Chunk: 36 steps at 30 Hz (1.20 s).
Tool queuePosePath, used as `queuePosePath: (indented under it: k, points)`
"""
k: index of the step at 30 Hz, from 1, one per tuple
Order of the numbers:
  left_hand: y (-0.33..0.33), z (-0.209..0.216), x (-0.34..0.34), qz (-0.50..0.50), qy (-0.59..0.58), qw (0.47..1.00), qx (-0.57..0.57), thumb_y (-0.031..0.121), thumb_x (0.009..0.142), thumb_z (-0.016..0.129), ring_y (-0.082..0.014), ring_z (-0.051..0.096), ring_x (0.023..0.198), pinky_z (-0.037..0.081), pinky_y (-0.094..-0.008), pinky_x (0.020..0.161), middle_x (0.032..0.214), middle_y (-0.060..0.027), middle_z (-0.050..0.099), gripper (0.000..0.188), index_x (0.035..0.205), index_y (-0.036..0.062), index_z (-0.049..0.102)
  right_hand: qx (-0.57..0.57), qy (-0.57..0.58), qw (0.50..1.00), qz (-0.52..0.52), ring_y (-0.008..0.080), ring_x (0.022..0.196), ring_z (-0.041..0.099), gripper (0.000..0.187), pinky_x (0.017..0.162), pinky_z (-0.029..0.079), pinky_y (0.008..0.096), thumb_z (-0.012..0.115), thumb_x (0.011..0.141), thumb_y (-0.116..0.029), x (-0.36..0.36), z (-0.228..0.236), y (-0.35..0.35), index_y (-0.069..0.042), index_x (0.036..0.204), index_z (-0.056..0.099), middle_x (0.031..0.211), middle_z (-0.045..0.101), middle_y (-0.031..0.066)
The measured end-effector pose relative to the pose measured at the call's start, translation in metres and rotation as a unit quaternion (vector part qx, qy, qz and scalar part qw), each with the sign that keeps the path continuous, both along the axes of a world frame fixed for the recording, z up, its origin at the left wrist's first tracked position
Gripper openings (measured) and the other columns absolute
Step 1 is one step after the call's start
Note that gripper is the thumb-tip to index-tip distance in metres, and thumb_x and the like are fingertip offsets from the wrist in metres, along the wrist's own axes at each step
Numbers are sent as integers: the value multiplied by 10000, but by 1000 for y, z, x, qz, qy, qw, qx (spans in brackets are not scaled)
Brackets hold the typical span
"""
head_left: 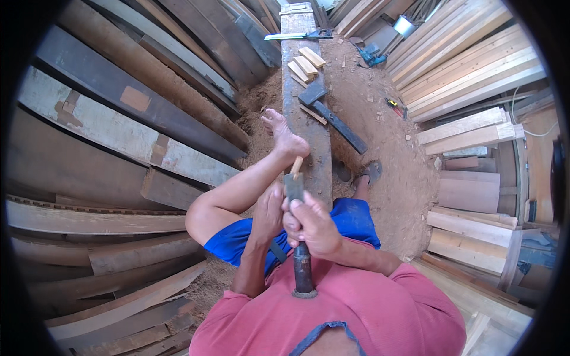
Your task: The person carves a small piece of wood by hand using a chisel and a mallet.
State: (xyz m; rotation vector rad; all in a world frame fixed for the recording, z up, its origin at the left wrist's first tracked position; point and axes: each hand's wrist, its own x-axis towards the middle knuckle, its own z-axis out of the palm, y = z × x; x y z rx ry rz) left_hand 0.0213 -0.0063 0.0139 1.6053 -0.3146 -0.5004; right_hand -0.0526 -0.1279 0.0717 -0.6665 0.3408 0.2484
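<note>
My right hand point(310, 223) is wrapped round a wide chisel point(294, 187), its dark round handle point(302, 267) pointing back against my pink shirt. The flat grey blade points away from me and lies over a small strip of wood point(296, 166), whose far end shows past the edge, near my bare heel. Closed beside the blade is my left hand point(269, 207); its fingers are partly hidden, so what it grips cannot be made out. On the narrow bench point(320, 157) beyond my foot lies a mallet point(335, 117) with a dark head and long handle.
Small wood pieces point(306, 64) and a handsaw point(297, 35) lie farther along the bench. A blue-green power tool point(371, 55) and a yellow-and-red hand tool point(394, 107) rest on the dusty floor. Boards point(119, 118) lean at left; stacked lumber point(469, 65) lines the right.
</note>
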Motion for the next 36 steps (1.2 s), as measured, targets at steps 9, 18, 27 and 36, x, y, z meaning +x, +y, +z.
queuePosePath:
  k: [9, 18, 27, 36]
  points:
    - [32, -29, -37, 30, 313, 945, -88, 381, 1054, 281, -96, 395, 421, 339, -229, 413, 538, -30, 471, 463, 825, 56, 516, -171, -23, 975, -138, 49, 444, 385, 197, 417, 398, 229, 502, 992, -240, 10, -20, -78, -56, 1061, 479, 631, 460, -12]
    - [-4, -24, -23, -71, 333, 932, -127, 438, 1021, 403, -111, 396, 422, 362, -245, 436, 554, -43, 492, 438, 899, 48, 562, -360, -29, 931, -61, 28, 486, 457, 273, 421, 380, 223, 618, 942, -257, 30, -50, -69, -77, 762, 520, 575, 470, -48]
    - [-17, -43, -1, 17, 367, 901, -229, 390, 1021, 408, -88, 373, 466, 311, -229, 449, 594, 7, 461, 348, 897, 84, 520, -5, 11, 978, -206, 112, 621, 583, 223, 564, 543, 318, 413, 1013, -188, 30, -51, -52, -76, 1195, 475, 886, 623, 81]
    - [-15, -31, 12, 16, 152, 967, -205, 314, 1036, 431, -20, 437, 653, 371, -189, 561, 747, 50, 492, 271, 929, 96, 550, -12, 0, 1000, -1, 46, 497, 395, 189, 478, 440, 232, 405, 1021, -238, 4, -19, 6, -66, 1060, 471, 715, 454, -12]
